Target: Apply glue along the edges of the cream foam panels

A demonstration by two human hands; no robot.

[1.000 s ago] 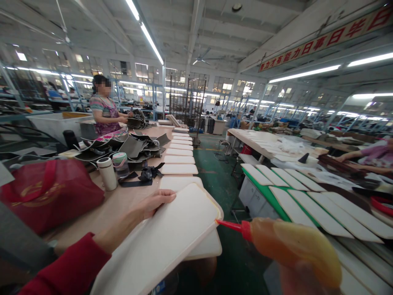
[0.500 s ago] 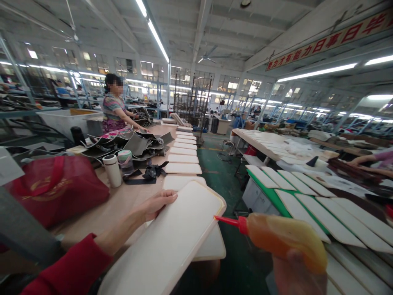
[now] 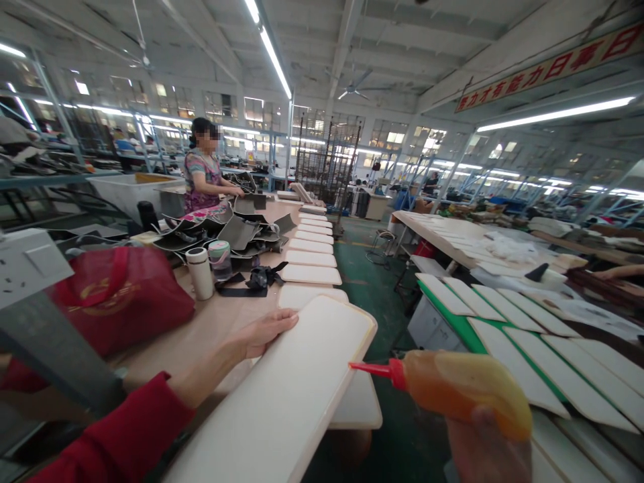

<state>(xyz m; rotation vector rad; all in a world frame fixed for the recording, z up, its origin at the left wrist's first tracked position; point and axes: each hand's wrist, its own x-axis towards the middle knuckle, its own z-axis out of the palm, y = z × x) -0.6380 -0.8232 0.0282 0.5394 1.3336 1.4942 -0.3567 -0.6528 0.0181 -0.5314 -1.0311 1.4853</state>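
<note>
My left hand [image 3: 264, 332], in a red sleeve, grips the far left edge of a long cream panel [image 3: 296, 382] and holds it tilted above the wooden table [image 3: 201, 335]. My right hand [image 3: 490, 446] is wrapped round an orange squeeze bottle [image 3: 465, 389] with a red nozzle. The nozzle tip touches the panel's right edge, a little way below its far corner. Another cream panel [image 3: 359, 406] lies flat on the table just under the held one.
A row of cream panels [image 3: 309, 258] runs along the table's right edge. A red bag [image 3: 118, 295], two cups [image 3: 204, 272] and dark cut pieces [image 3: 221, 235] lie to the left. A person [image 3: 204, 174] works at the far end. More panels [image 3: 503, 329] cover the bench across the green aisle.
The view has swung a little to the left. The nozzle tip has slid slightly down the panel's right edge toward me. Both hands keep their grips.
</note>
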